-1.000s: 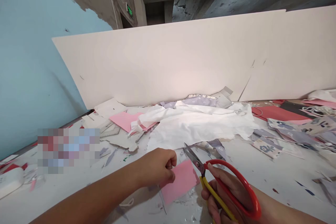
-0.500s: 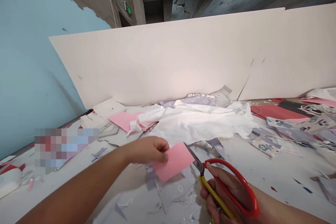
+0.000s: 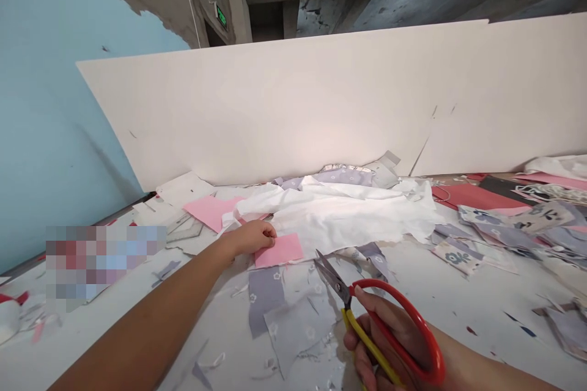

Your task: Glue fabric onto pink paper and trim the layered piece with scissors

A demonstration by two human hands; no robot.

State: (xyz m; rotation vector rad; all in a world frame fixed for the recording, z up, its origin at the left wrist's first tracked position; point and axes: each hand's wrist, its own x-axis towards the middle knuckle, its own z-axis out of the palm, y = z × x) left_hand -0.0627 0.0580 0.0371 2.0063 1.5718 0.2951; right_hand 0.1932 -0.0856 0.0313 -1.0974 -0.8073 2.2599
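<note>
A small pink rectangle (image 3: pixel 285 249), paper or cloth, lies at the near edge of the crumpled white cloth (image 3: pixel 348 214). My left hand (image 3: pixel 252 237) has its fingers curled at the left end of this piece, thumb side against it. In my right hand (image 3: pixel 376 336) are scissors (image 3: pixel 337 284) with one red and one yellow handle. Their blades are slightly parted and point up and left, apart from the pink piece. Below lie lavender flowered cloth scraps (image 3: pixel 266 296).
A larger pink sheet (image 3: pixel 208 211) and white card pieces (image 3: pixel 183 189) lie at the back left. Red sheets (image 3: pixel 481 195) and patterned cloth scraps (image 3: pixel 458 255) are on the right. A white board (image 3: pixel 293 104) stands along the table's back.
My left hand has moved forward and left with the pink piece, away from the scissors, bringing it down onto the white cloth's edge. The lavender scraps beneath are now uncovered.
</note>
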